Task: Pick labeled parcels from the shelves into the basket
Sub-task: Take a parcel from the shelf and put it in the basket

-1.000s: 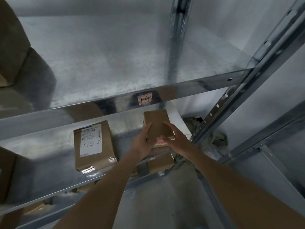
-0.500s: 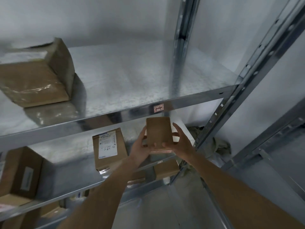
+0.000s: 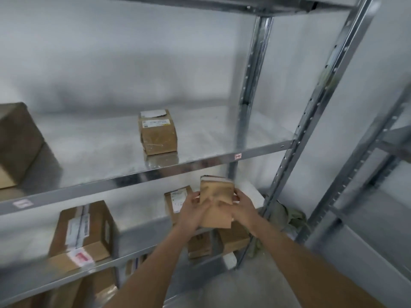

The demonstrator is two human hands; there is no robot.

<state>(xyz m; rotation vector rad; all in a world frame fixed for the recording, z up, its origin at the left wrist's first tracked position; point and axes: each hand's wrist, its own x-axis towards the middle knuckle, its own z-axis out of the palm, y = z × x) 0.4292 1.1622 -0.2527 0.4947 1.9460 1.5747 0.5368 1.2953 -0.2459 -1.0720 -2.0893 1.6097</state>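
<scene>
A small brown parcel (image 3: 216,193) is held upright in front of the lower shelf, plain side toward me, a white edge showing at its top. My left hand (image 3: 193,211) grips its left side and my right hand (image 3: 241,207) grips its right side. Behind my left hand a labeled parcel (image 3: 175,197) lies on the lower shelf. Another labeled parcel (image 3: 157,132) stands on the middle shelf (image 3: 222,158). No basket is in view.
A large taped box (image 3: 82,232) sits at the left of the lower shelf, and a big box (image 3: 15,143) at the far left of the middle shelf. More boxes (image 3: 233,240) lie below. A greenish cloth (image 3: 287,218) is by the steel upright (image 3: 309,121).
The parcel has been lifted off the lower shelf and raised upright between both hands. My view has tilted up and back, showing more of the shelving.
</scene>
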